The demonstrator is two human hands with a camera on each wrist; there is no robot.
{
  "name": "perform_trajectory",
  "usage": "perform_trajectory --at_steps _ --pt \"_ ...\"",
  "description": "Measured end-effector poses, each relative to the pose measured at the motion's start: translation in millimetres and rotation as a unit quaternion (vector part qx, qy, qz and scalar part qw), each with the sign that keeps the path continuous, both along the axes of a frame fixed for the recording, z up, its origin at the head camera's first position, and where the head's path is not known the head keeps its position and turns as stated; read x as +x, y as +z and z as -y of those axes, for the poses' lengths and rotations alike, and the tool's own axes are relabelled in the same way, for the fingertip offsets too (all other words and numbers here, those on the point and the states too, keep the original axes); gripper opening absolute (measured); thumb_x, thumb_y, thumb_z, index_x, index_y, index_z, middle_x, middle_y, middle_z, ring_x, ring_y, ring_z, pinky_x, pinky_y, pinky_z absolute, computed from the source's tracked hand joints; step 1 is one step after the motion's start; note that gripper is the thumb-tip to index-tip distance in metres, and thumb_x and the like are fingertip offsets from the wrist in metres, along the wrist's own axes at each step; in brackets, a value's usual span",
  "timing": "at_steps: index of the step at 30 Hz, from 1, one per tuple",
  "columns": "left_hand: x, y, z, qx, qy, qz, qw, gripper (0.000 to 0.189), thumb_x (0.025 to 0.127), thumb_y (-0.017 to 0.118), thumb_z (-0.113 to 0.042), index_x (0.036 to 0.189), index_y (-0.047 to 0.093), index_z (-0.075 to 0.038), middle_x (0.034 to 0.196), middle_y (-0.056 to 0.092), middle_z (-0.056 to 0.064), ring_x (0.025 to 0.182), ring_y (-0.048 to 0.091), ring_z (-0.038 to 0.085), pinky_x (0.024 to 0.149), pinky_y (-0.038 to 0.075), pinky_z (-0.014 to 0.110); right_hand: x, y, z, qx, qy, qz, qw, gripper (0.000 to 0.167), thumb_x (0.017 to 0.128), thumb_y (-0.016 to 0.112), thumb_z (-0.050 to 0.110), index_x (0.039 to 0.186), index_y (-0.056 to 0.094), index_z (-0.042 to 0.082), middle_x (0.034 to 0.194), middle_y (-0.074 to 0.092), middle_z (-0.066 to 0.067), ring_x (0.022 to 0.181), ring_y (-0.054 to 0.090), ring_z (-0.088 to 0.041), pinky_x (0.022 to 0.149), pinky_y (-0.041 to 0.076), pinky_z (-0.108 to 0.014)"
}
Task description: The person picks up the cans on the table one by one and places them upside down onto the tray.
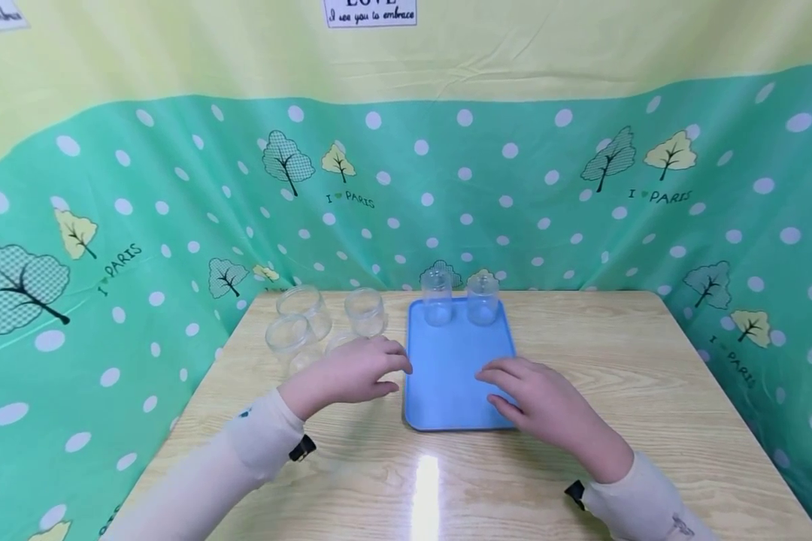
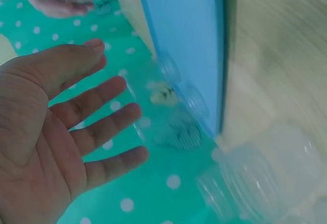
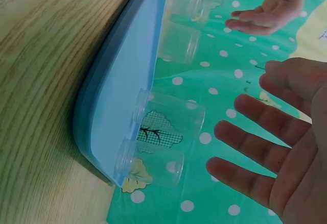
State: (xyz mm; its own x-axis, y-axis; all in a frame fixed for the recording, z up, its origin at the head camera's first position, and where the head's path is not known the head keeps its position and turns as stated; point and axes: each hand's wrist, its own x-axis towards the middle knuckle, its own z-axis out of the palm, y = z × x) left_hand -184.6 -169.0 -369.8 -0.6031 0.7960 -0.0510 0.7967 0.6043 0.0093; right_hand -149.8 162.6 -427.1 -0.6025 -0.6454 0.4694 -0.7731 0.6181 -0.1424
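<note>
Two clear, see-through jars stand side by side at the far end of a blue tray (image 1: 456, 368), a taller left jar (image 1: 437, 297) and a shorter right jar (image 1: 483, 300). In the right wrist view their ringed ends (image 3: 125, 157) meet the tray. My left hand (image 1: 359, 370) hovers by the tray's left edge, fingers apart and loosely bent, holding nothing. Over the tray's right edge is my right hand (image 1: 541, 398), its spread fingers (image 3: 245, 178) also holding nothing. Behind and left of my left hand stand several more clear jars (image 1: 365, 312), some partly hidden by it.
The wooden table (image 1: 595, 330) extends around the tray on both sides and in front. A green and yellow patterned cloth (image 1: 467, 188) hangs behind the table and along its sides. A bright light reflection lies on the wood in front of the tray.
</note>
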Motion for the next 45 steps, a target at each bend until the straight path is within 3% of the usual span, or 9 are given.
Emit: perform_trajectory --at_steps 8,21,32,45 --pt "-20.5 6.7 17.7 -0.029 0.041 0.02 0.9986 0.033 0.094 0.075 -0.025 0.125 0.07 -0.018 0.125 0.066 0.001 0.116 0.063 0.023 0.097 0.056 0.042 0.3 -0.8 -1 0.016 0.001 0.017 0.9997 0.031 0.091 0.079 0.024 0.121 0.072 0.019 0.116 0.069 0.008 0.104 0.068 -0.011 0.083 0.061 -0.033" --pt "-46.0 11.0 40.6 -0.032 0.089 0.06 0.9937 0.042 0.089 0.08 -0.025 0.129 0.068 -0.015 0.128 0.065 0.005 0.119 0.063 0.026 0.1 0.055 0.043 -0.5 -2.8 -2 0.025 0.01 0.036 0.999 0.028 0.092 0.078 0.023 0.119 0.072 0.019 0.115 0.069 0.008 0.102 0.068 -0.01 0.081 0.061 -0.032" --pt "-60.3 -1.0 56.5 -0.021 0.131 0.121 0.9837 0.052 0.088 0.081 -0.024 0.136 0.064 -0.014 0.136 0.061 0.007 0.13 0.056 0.028 0.109 0.049 0.043 0.2 -3.3 -4 0.032 0.001 0.043 0.9986 0.027 0.092 0.078 0.023 0.119 0.073 0.019 0.114 0.069 0.008 0.102 0.068 -0.01 0.082 0.061 -0.031" --pt "-67.1 -12.6 60.9 -0.039 0.164 0.16 0.9726 0.061 0.08 0.086 -0.019 0.137 0.064 -0.016 0.137 0.059 0.009 0.128 0.055 0.028 0.107 0.049 0.045 -0.1 -2.9 -4 0.039 -0.002 0.043 0.9983 0.026 0.092 0.078 0.023 0.118 0.074 0.019 0.113 0.069 0.007 0.101 0.068 -0.009 0.08 0.061 -0.03"
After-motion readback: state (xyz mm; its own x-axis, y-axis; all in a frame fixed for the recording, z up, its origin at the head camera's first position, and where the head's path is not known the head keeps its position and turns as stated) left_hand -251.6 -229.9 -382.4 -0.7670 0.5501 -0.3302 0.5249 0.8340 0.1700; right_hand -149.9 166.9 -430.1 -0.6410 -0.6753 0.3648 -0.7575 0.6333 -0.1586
